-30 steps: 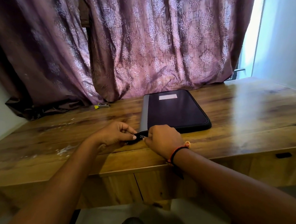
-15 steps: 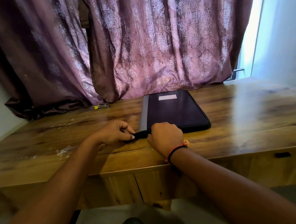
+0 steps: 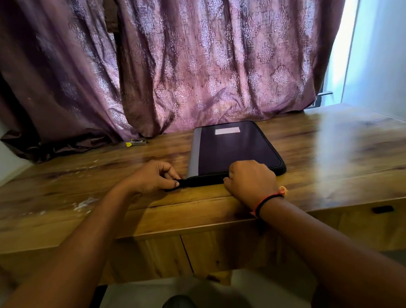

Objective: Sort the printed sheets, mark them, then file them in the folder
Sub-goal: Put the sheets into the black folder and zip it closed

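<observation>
Near the back edge of the wooden desk [image 3: 341, 149], toward its left, a small yellow-tipped object [image 3: 136, 142] is lying beside the hem of the purple curtain [image 3: 202, 57]; it is too small to identify. The left hand [image 3: 150, 176] is resting at the desk's middle, pinching a black tab [image 3: 183, 183] at the near-left corner of the dark zippered folder [image 3: 233, 149]. The folder is lying flat and shut. The right hand [image 3: 250, 179] is curling closed at the folder's near edge, apparently gripping the zip pull, though its fingers are hiding it.
</observation>
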